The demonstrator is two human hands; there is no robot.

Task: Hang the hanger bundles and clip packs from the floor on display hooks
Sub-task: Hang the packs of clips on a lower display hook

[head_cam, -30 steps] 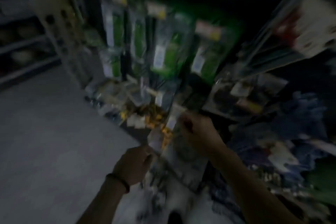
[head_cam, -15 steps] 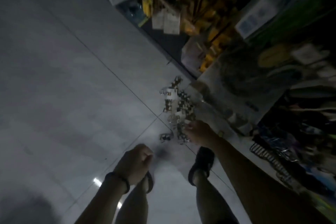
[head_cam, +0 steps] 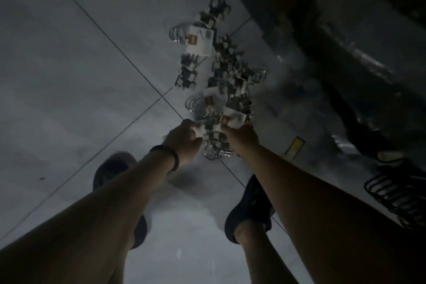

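Clip packs [head_cam: 221, 76] lie in a loose heap on the floor [head_cam: 69, 76], stretched along a tile joint near the floor's right edge, where the foot of the shelving begins. They are bunches of small dark clips with metal hooks, and some carry white cards [head_cam: 200, 42]. Both my hands are down at the near end of the heap. My left hand [head_cam: 184, 139], with a dark wristband [head_cam: 169, 157] on its wrist, has its fingers curled and pinches a pack from the left. My right hand [head_cam: 242, 137] grips a carded pack from the right. In the dim, smeared light I cannot tell how firm either hold is. My shoes [head_cam: 249, 205] stand on the floor just behind the heap, one on each side. Further right, at the floor's edge, a yellow tag [head_cam: 295, 147] shows. A black hanger bundle [head_cam: 391, 193] lies well apart from the heap, beside plastic-wrapped goods [head_cam: 345, 64].
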